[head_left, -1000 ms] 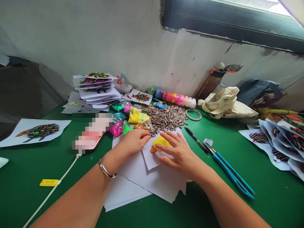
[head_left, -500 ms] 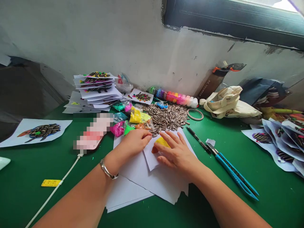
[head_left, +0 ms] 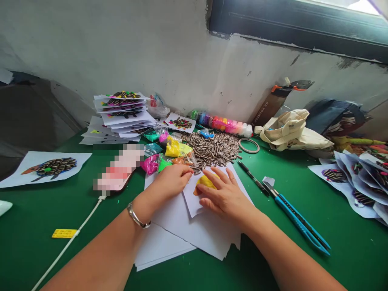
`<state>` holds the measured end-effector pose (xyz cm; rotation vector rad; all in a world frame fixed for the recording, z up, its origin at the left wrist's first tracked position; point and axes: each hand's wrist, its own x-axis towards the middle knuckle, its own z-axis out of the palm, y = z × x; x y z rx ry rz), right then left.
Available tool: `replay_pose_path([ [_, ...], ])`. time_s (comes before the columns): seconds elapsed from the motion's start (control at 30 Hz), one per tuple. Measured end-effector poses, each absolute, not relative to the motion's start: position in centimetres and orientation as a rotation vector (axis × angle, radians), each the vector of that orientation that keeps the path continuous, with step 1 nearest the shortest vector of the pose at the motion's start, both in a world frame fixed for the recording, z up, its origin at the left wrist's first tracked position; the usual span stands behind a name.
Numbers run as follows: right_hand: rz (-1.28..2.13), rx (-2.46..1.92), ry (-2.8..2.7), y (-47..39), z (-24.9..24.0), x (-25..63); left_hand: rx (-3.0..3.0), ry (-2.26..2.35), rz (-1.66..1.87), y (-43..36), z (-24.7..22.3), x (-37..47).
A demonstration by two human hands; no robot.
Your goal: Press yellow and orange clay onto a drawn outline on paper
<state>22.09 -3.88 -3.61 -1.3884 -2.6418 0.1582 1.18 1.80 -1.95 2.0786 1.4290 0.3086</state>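
Observation:
My right hand (head_left: 222,192) lies with fingers spread over a small white sheet (head_left: 194,206), touching a flat yellow clay shape (head_left: 209,182) that it partly covers. A small orange-brown piece (head_left: 197,190) shows at the shape's left edge. Just left of the yellow clay, my left hand (head_left: 174,180) is closed in a pinch at the sheet's upper edge; anything between its fingertips is too small to name. Larger white papers (head_left: 172,246) lie underneath. Behind both hands spreads a heap of striped sunflower seeds (head_left: 212,149).
Bagged coloured clay (head_left: 151,163) and a phone (head_left: 121,169) with a cable sit left. On the right are a pen (head_left: 253,178), blue tweezers (head_left: 298,222), a tape ring (head_left: 249,146) and a cloth bag (head_left: 291,129). Seed pictures are stacked (head_left: 127,117) at the back left.
The fingers of my right hand have shifted slightly, and a little more of the yellow clay shows. My left hand stays almost where it was, still pinched.

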Motion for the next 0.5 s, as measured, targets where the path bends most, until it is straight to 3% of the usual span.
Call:
replay_pose_path([
  [0.5,0.185,-1.440,-2.419,-3.1,-3.5,25.1,2.205,1.316,0.152,-0.5,0.3,1.5],
])
